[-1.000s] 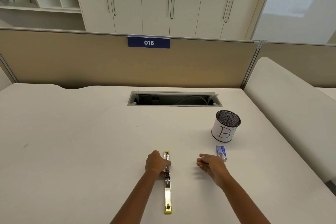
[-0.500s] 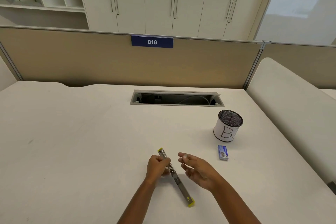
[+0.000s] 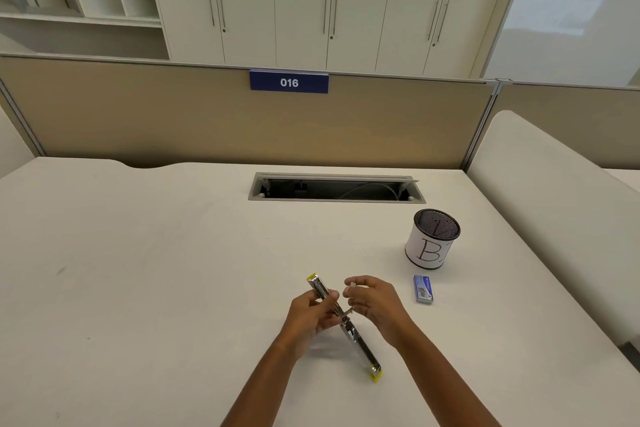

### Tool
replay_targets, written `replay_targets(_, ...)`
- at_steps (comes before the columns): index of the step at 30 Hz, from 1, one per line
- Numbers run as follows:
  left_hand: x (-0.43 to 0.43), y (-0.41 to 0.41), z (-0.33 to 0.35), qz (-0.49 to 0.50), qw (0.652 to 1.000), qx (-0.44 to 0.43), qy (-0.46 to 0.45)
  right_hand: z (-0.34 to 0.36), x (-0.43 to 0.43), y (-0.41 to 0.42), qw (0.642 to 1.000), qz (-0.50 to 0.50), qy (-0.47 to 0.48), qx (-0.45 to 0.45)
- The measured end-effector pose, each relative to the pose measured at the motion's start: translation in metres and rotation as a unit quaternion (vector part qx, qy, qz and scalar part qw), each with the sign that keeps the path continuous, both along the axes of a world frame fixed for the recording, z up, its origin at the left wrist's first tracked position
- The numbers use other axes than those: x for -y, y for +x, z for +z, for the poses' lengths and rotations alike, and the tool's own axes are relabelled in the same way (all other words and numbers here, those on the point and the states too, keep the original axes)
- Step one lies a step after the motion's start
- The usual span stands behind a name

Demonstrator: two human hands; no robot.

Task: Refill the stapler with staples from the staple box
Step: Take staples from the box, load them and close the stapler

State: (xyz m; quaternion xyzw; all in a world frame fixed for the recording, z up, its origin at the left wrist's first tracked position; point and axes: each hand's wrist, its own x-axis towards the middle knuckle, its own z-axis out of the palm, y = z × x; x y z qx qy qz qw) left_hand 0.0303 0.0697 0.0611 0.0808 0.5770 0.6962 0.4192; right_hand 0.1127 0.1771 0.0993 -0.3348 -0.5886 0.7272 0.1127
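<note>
A metal stapler (image 3: 356, 340) with yellow tips is folded fully open into one long strip, lying diagonally over the white desk (image 3: 156, 270). My left hand (image 3: 311, 315) grips it near its far half. My right hand (image 3: 374, 302) is close beside the stapler's hinge, its fingertips pinching a small pale strip of staples (image 3: 352, 285). The small blue staple box (image 3: 423, 289) lies flat on the desk to the right of my right hand, apart from it.
A black mesh pen cup (image 3: 433, 239) wrapped in white paper marked "B" stands behind the staple box. A cable slot (image 3: 336, 188) is sunk in the desk further back. A tan partition (image 3: 138, 114) bounds the far edge, a padded divider (image 3: 554, 201) the right.
The stapler went from lying straight to a diagonal, held by my left hand. My right hand came from near the staple box to the stapler's hinge, carrying staples.
</note>
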Motion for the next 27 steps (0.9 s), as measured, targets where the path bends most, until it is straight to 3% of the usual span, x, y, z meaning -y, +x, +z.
replay_targets(5, 0.001, 0.001, 0.002, -0.004, 0.999, 0.037, 0.026, 0.009, 0.004, -0.002, 0.990, 0.032, 0.132, 0.025)
replay_targets(11, 0.003, 0.003, 0.005, 0.001, 0.999, 0.038, 0.034, 0.013, 0.007, 0.001, 0.946, 0.054, 0.313, 0.062)
replay_targets(27, 0.000, 0.009, 0.004, 0.017, 0.996, 0.077, 0.043, 0.012, 0.015, 0.007, 0.884, 0.096, 0.446, 0.099)
